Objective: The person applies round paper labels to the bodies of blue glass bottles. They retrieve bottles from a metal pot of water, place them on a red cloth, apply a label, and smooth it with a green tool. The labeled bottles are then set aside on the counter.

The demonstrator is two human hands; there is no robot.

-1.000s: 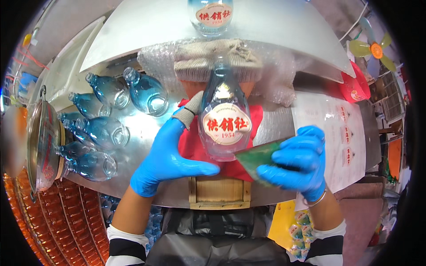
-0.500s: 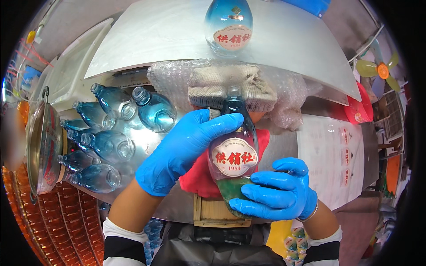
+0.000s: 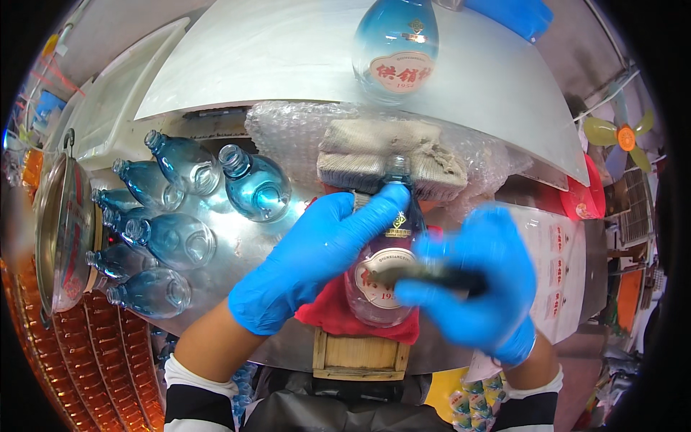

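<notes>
From where I stand, the person has both hands in blue gloves, busy over a glass bottle that lies aslant on the table, base toward the wearer. Its lower part rests on a red cloth, and its neck leans up against a folded cream knit bundle.

The left hand grips the bottle near the neck: the thumb lies straight across the glass on top, and a grey knit cover shows at a finger just beside the neck. The other fingers are tucked out of sight beneath.

The right hand, smeared by motion, pinches a dark green flat piece between thumb and fingers, its edge crossing in front of the pale oval label on the bottle. I cannot tell whether that edge touches the glass.

Just below the red cloth, a wooden frame sits at the near edge of the table. Off to the left stands a cluster of blue glass bottles, close together. Bubble wrap spreads around the knit bundle, and behind it another labelled blue bottle is on a white board. To the right, near the right hand, lies a pale sheet with printed labels.
</notes>
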